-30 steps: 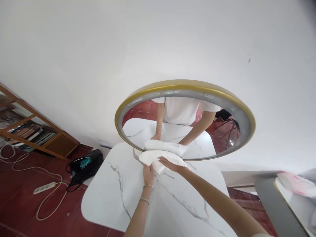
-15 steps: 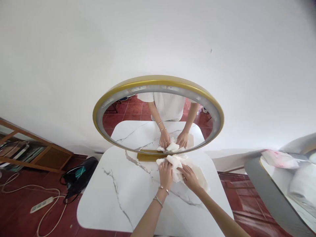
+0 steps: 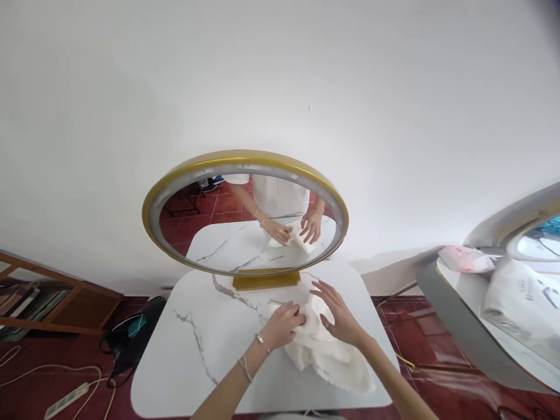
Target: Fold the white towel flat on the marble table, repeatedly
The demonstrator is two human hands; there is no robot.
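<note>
A crumpled, soft white cloth [image 3: 335, 363] lies on the white marble-patterned table [image 3: 175, 361], its wavy edge towards the front right. Curled over the cloth's left side, the fingers of my left hand [image 3: 283, 325] pinch part of it. My right hand [image 3: 339, 318] hovers at the cloth's upper right with its fingers spread and nothing gripped. Behind both hands stands an oval mirror [image 3: 245, 158] with a gold rim on a gold base [image 3: 266, 281]; it reflects my hands and the cloth.
At right, a second table [image 3: 459, 326] holds a pink-and-white plastic package [image 3: 468, 259], a white fabric bundle [image 3: 520, 297] and another mirror. On the left are a wooden cabinet [image 3: 83, 306], a black bag [image 3: 131, 338] and a power strip [image 3: 65, 401] with cords on the red floor.
The cloth has shifted from beside the mirror base towards the front of the table and lies more spread. My right hand has let go and opened. The view has turned right.
</note>
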